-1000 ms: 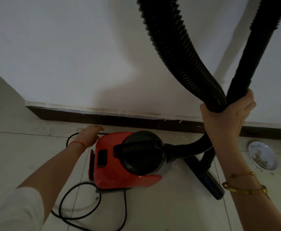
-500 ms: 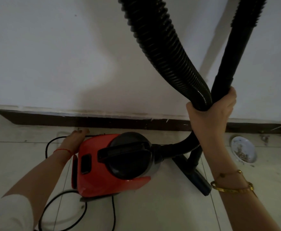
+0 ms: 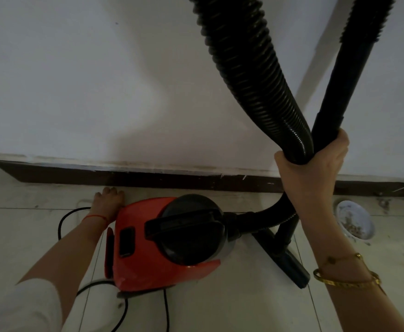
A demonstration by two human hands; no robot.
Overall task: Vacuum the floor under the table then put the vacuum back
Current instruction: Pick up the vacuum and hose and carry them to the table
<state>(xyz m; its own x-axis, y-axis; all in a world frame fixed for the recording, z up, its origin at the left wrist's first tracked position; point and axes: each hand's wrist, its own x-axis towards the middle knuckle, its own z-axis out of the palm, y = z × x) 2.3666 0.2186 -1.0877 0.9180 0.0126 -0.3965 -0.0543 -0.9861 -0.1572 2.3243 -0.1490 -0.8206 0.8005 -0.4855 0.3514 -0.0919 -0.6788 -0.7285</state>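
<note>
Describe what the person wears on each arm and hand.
The left hand is bare, with a thin red string bracelet at the wrist and a white sleeve higher up the arm. The right hand is also bare; its forearm carries a gold bangle and a finer gold chain bracelet. No right sleeve is visible.

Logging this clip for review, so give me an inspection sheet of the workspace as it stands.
Surface: pale tiled floor, marked near the wall.
Job's things: red vacuum on the floor by the baseboard; ribbed hose and rigid wand rise together; floor nozzle on the tiles.
Clutter: soiled dish at right.
Grippers: right hand grips hose and wand; left hand rests at the vacuum's rear, grip unclear.
Cables: black cord loops behind the vacuum.
Surroundings: white wall, dark baseboard.
</note>
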